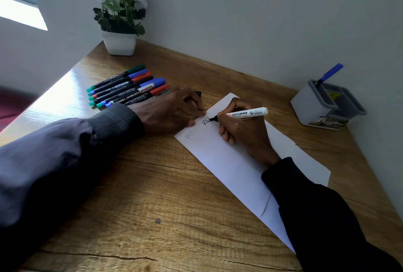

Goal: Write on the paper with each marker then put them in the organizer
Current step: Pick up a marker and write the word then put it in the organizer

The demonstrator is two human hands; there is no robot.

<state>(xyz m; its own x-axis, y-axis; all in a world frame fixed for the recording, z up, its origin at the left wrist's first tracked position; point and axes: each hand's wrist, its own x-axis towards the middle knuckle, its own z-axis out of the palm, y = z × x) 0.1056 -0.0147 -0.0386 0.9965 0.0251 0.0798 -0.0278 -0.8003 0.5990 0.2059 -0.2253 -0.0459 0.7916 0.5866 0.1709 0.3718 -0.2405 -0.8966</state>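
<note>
Inspector: Desk (152, 184) noted, wooden. Paper (229, 162) lies slantwise across it, under both hands. Organizer?

Clerk: Organizer (314, 106) stands at the right by the wall, well apart from the paper, with one blue pen (331, 73) upright in it. Markers (126, 88), capped, lie in a row at the left, just beyond the left hand.

Inspector: Hands.

Clerk: Left hand (172, 114) sets bent fingertips on the paper's upper edge. A black bit shows past its knuckles, possibly a cap; whether the hand holds it I cannot tell. Right hand (246, 134) pinches a white marker (246, 113) near the nib, tip touching the paper.

Inspector: Advice for the step in hand?

Clerk: In my judgement: pin the sheet with the left hand so it cannot slide, use light, even pressure on the nib, finish the word on the same line, and recap before the marker goes to the organizer.

Inspector: Legible text?

Clerk: Barrel reads "WHITE BOARD"; the smaller line beneath is blurred. One barrel in the row reads "PERMANENT". On the paper, a faint word beginning "Vi", then a bolder "VI" at the nib.
</note>
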